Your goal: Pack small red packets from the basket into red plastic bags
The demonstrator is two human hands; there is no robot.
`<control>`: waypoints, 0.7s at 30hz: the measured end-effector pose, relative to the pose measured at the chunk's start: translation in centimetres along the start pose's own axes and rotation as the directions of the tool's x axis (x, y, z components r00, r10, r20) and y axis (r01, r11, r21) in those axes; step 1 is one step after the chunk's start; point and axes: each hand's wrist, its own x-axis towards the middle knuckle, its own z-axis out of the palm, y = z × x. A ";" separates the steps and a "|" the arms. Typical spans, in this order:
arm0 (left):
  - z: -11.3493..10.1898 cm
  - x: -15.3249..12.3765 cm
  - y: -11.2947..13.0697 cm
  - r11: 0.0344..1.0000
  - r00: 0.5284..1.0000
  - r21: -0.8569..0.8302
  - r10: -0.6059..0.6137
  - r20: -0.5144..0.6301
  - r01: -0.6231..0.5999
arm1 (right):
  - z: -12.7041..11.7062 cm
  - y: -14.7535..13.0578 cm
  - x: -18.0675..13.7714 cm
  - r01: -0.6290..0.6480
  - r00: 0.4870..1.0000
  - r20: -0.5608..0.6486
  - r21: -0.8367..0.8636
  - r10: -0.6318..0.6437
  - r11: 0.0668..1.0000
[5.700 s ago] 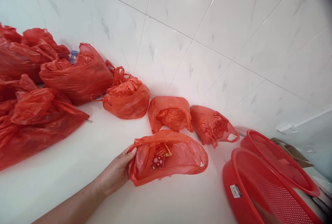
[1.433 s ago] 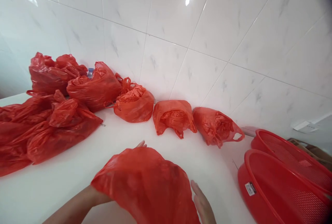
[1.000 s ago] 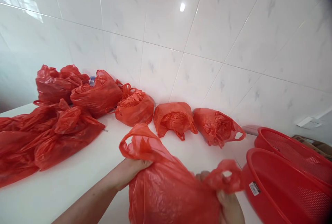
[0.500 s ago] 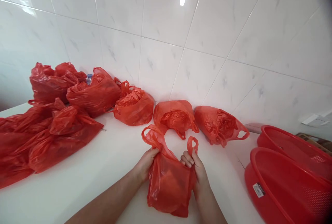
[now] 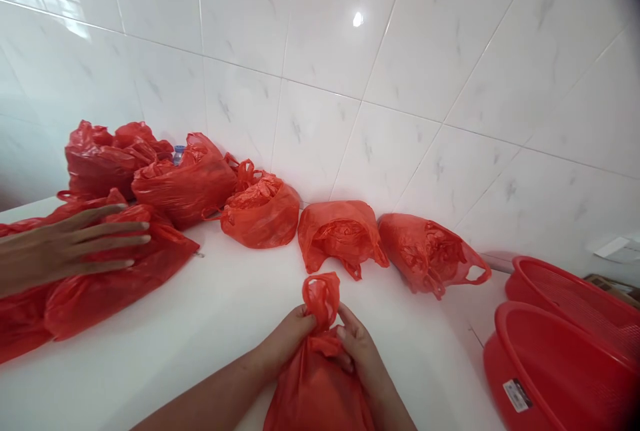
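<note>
A thin red plastic bag (image 5: 320,391) with something inside stands in front of me, its looped handles gathered at the top. My left hand (image 5: 295,334) is closed on the bag's neck, just below the loops. On the other side, my right hand (image 5: 357,344) pinches the gathered plastic, thumb over the folds. The two hands are close together. The bag's contents are hidden by the plastic, and its bottom runs out of view.
Along the tiled wall lie several red bags (image 5: 263,211) on the white table (image 5: 225,304). At left, another person's hand (image 5: 85,244) is over a pile of red bags (image 5: 135,284). Red plastic baskets (image 5: 540,351) stand at right; a small bottle (image 5: 179,154) shows behind the bags.
My hands have come together, bringing the bag's two handles side by side, and the bag sits lower in view. Another person's hand has appeared at left over the bags.
</note>
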 end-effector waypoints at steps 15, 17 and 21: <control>1.5 -1.8 -0.3 0.943 0.969 0.234 0.248 -0.009 -0.239 | -1.7 0.9 1.1 -0.082 0.976 -0.210 -0.090 0.061 0.993; 1.5 -1.9 -0.1 0.924 0.961 0.295 0.270 -0.061 -0.241 | -1.7 0.9 1.0 -0.083 0.975 -0.215 -0.087 0.063 0.993; 1.0 -1.8 0.2 0.915 0.947 0.345 0.280 -0.160 -0.212 | -1.7 1.0 0.9 -0.110 0.970 -0.218 -0.018 0.104 0.994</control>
